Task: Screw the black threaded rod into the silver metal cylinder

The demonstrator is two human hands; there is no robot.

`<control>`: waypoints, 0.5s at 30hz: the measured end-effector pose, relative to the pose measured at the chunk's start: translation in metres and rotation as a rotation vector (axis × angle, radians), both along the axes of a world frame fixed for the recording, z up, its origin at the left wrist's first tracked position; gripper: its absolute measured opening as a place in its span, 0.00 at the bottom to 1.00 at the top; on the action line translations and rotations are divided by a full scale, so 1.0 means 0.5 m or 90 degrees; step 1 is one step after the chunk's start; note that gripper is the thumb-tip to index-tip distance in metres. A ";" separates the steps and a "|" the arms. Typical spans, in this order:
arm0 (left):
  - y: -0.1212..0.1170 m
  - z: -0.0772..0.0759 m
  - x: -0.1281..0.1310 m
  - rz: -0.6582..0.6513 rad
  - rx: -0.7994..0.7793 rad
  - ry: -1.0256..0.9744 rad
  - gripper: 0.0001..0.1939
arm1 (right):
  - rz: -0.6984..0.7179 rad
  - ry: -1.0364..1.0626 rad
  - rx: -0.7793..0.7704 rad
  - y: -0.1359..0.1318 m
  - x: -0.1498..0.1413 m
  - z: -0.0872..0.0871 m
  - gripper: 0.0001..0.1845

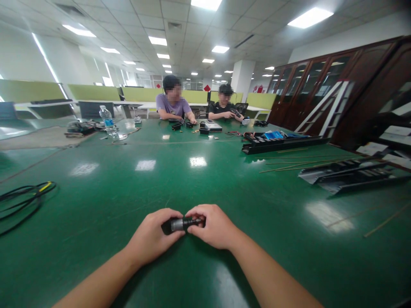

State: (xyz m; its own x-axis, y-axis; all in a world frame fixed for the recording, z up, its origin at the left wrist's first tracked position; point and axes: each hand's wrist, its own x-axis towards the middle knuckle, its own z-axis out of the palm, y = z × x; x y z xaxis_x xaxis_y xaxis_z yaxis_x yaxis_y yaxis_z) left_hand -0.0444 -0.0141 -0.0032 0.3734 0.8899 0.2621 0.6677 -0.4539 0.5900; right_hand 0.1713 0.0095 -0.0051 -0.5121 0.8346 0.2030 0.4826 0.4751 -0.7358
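Just above the green tabletop, a small cylindrical part [178,224] with a silver-grey body and a black, narrower end lies roughly level between my hands. I cannot make out its exact kind. My left hand [153,233] curls around the thick left end, thumb below and fingers above. At the narrow right end, the thumb and fingers of my right hand [212,226] are closed around the tip, which they partly hide. Both hands are close together near the front middle of the table.
The green table [128,184] reflects ceiling lights. Coiled black cable [24,199] lies left, black metal channels [349,175] and thin rods [289,166] right. A water bottle [107,119] stands farther back. Two people [173,102] sit across, handling dark parts.
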 end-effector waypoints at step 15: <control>0.001 -0.004 0.002 0.001 0.017 0.004 0.11 | 0.017 -0.026 0.033 0.005 0.000 -0.002 0.11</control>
State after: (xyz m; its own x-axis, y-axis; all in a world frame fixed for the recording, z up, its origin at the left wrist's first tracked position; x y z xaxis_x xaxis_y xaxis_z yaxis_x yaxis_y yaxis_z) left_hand -0.0434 -0.0137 -0.0050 0.3733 0.8832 0.2838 0.6728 -0.4684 0.5726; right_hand 0.1715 0.0118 -0.0063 -0.5428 0.8094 0.2241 0.4979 0.5250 -0.6902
